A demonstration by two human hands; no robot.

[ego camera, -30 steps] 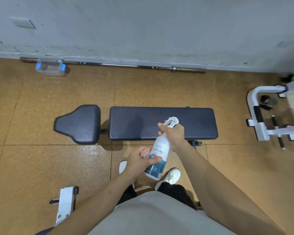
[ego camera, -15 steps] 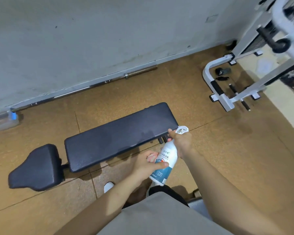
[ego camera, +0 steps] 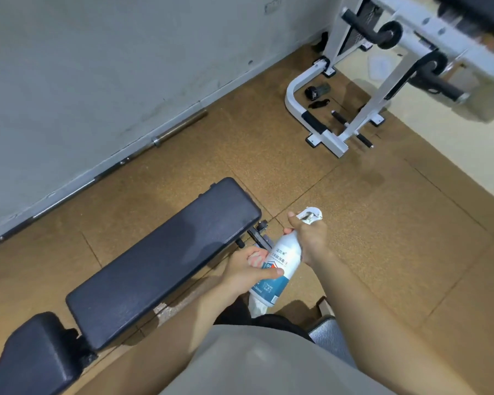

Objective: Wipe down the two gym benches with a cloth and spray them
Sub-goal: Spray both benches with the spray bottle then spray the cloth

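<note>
Floor (ego camera: 354,223): brown speckled tiles, seams showing, paler flooring at far right. Grey scuffed wall (ego camera: 97,67) along the top left, a barbell (ego camera: 177,131) lying at its foot. Black bench (ego camera: 166,260) runs diagonally through the lower left, its separate seat pad (ego camera: 32,354) at the bottom-left corner. White-framed machine (ego camera: 382,89) fills the upper right; small black items (ego camera: 315,91) lie on the floor inside its base loop. Against a second ago: the view has swung right, so the bench that lay level across the middle now slants away to the left, and the machine, then a sliver at the edge, looms large. The spray bottle (ego camera: 283,260) was over the long pad; it now sits off the pad's right end, above bare floor and the bench's end bracket. Grip unchanged. Right hand (ego camera: 308,238) is curled round the bottle's neck under the white trigger head, index finger forward at the trigger. Left hand (ego camera: 246,272) wraps the bottle's body, thumb across the label, with a pinkish wad (ego camera: 255,256) bunched against the palm; whether that is the cloth, cannot tell.
</note>
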